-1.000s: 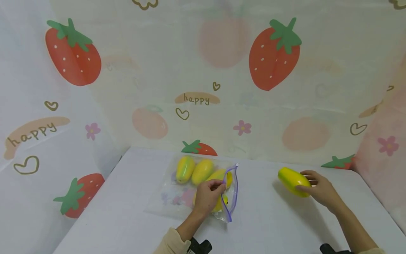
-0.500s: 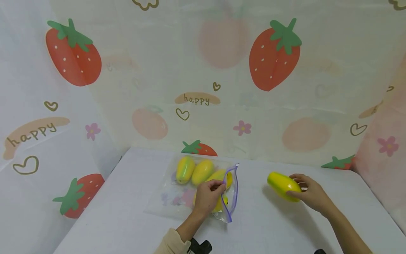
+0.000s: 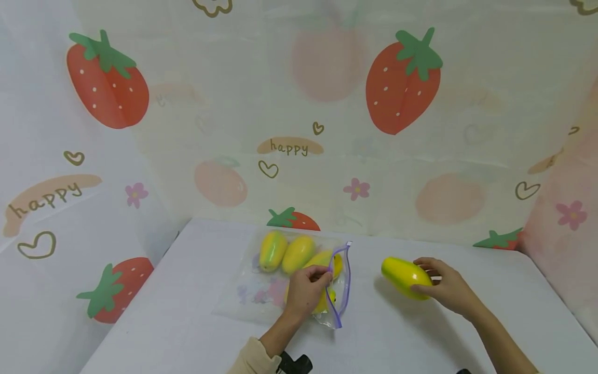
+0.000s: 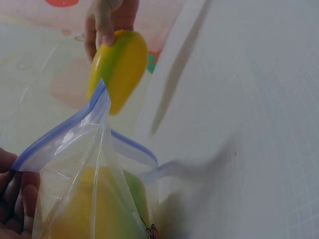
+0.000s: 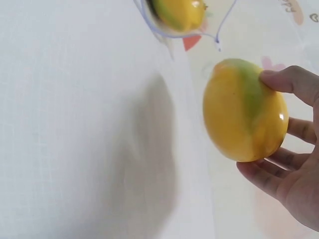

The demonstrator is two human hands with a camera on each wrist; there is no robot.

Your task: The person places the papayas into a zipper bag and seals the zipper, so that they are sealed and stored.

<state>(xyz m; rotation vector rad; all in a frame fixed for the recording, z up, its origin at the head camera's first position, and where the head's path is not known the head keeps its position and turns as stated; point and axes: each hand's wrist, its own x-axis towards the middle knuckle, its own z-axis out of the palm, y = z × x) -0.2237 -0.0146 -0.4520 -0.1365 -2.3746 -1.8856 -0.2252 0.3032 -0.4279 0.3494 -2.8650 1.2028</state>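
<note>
A clear zip bag with a purple zip edge lies on the white table, its mouth agape to the right. My left hand pinches the near side of the purple edge between thumb and fingers. Inside the bag are several yellow-green fruits, partly hidden by that hand. To the right of the mouth, my right hand grips a yellow-green papaya by one end, above the table. In the right wrist view, thumb and fingers curl around the papaya, apart from the bag.
The white table meets a printed cloth backdrop at the back, with cloth sides at left and right. A black wrist mount shows beneath the left forearm.
My right hand has carried the papaya leftward and slightly nearer, closer to the bag's mouth. The left hand and the bag have stayed in place.
</note>
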